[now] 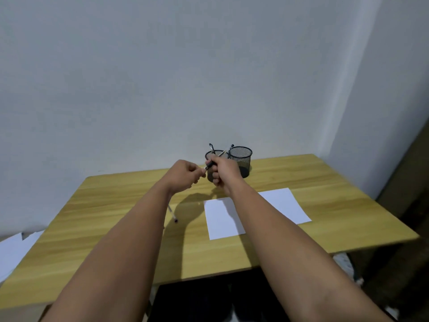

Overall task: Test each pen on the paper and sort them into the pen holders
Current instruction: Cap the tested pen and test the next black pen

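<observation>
Both arms reach out over the wooden table (116, 240). My right hand (224, 174) grips a dark pen (209, 165) whose tip points left. My left hand (186, 174) pinches that tip end; whether it holds a cap I cannot tell. Behind the hands stand two black mesh pen holders: the left holder (214, 155), partly hidden, has pens sticking out, and the right holder (241, 159) shows its dark floor. A white sheet of paper (220, 219) lies under my right forearm, with a second sheet (285, 205) to its right. One pen (173, 214) lies on the table, left of the paper.
The table stands against a grey wall, with a corner on the right. Loose white papers (14, 249) lie beyond the table's left edge. A dark space (209, 298) opens under the table's near edge.
</observation>
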### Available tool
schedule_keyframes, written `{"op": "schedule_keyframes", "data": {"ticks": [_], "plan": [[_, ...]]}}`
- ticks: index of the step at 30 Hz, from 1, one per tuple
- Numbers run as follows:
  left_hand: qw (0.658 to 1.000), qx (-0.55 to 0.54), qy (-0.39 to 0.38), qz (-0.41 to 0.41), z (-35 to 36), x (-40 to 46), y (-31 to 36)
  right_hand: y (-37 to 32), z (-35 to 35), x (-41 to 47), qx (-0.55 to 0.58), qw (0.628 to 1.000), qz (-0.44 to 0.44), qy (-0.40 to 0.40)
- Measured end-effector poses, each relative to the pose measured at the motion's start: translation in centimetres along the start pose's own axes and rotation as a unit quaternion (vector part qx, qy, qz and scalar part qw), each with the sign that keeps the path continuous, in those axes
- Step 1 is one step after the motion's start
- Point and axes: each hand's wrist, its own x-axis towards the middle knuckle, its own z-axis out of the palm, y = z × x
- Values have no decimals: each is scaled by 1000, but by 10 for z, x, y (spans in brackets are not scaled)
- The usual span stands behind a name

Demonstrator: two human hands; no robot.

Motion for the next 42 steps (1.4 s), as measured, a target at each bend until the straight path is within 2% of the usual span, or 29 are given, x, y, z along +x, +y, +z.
{"op": "schedule_keyframes", "data": {"ticks": [5, 17, 22, 28, 32, 37, 42], "plan": [[999, -14, -28, -8, 5, 11, 7, -4, -5, 11, 37, 998, 6, 58], [997, -66, -30, -36, 0, 31, -1, -8, 13, 44, -8, 997, -8, 79], [994, -88, -34, -54, -2, 38, -6, -7, 5, 51, 10, 999, -49, 3], [990, -109, -86, -34, 15, 33, -9, 7, -8, 47, 6, 998, -30, -49], [988, -108, -102, -40, 21, 29, -8, 8, -10, 44, -5, 999, -27, -19], [988, -128, -84, -31, 12, 29, 3, -9, 4, 47, 15, 999, -28, 23], [974, -204, -86, -55, -3, 27, 4, -18, 28, 50, 25, 998, -25, 49]]}}
